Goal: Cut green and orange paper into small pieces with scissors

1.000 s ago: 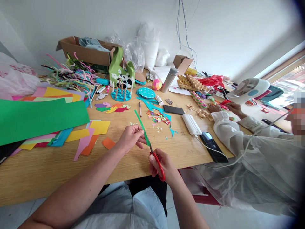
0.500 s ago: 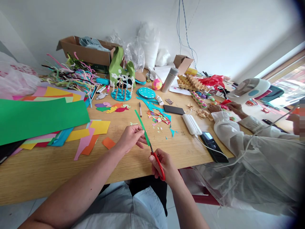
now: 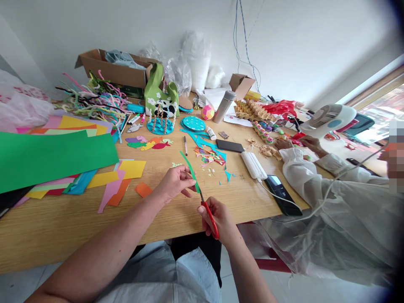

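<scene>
My left hand (image 3: 174, 182) pinches the near end of a narrow green paper strip (image 3: 190, 167) that rises away from me over the wooden table (image 3: 63, 227). My right hand (image 3: 217, 219) is closed round the red handles of a pair of scissors (image 3: 208, 212). The scissor blades point up and away and meet the strip's near end beside my left fingertips. Both hands hover just above the table's front edge, close together.
A big green sheet (image 3: 53, 155) and coloured paper offcuts lie at left. Paper scraps (image 3: 210, 156), paper fish (image 3: 148, 143), a pen, two phones (image 3: 282, 194) and a white box (image 3: 253, 165) lie ahead. A person in white sits at right near a fan (image 3: 328, 120).
The green strip now bends slightly and its far end has shifted right. My hands have moved together by a small amount along the strip.
</scene>
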`<act>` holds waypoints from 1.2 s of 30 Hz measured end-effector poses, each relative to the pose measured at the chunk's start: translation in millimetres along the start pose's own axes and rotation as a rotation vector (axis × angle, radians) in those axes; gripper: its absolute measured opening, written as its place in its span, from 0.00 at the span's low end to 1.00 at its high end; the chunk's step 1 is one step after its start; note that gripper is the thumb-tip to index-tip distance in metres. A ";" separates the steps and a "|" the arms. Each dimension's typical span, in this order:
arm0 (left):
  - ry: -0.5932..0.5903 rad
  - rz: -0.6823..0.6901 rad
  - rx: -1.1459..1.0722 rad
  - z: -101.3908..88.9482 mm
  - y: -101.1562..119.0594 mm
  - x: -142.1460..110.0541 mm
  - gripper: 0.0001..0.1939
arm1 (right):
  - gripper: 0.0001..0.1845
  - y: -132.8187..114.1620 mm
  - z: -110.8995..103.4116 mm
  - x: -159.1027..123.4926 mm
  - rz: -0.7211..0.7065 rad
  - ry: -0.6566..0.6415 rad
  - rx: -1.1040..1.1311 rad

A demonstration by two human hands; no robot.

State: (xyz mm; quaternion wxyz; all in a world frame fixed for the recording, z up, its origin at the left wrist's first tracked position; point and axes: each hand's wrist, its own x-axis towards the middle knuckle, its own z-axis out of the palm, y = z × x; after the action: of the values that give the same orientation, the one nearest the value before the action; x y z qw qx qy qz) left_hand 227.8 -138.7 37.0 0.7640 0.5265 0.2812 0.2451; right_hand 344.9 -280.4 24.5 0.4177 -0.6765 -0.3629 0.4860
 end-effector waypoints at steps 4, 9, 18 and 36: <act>-0.001 0.008 0.005 -0.1 -1.0 1.0 0.17 | 0.25 -0.4 0.1 1.1 0.002 0.004 0.007; 0.004 0.001 -0.016 0.3 -0.9 1.2 0.18 | 0.25 -0.2 0.2 1.4 -0.003 -0.005 0.005; 0.011 -0.018 -0.044 -0.6 -2.0 2.7 0.18 | 0.23 3.7 -0.6 3.5 -0.039 -0.031 0.013; 0.015 -0.040 -0.048 0.4 -2.4 2.4 0.18 | 0.23 6.9 3.3 3.5 -0.037 -0.002 0.036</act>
State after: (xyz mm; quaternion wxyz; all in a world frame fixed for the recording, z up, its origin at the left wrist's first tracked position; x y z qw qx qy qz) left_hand 230.0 -138.1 34.4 0.7790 0.5004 0.2914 0.2406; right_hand 343.3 -279.3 16.3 0.4382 -0.6616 -0.3669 0.4854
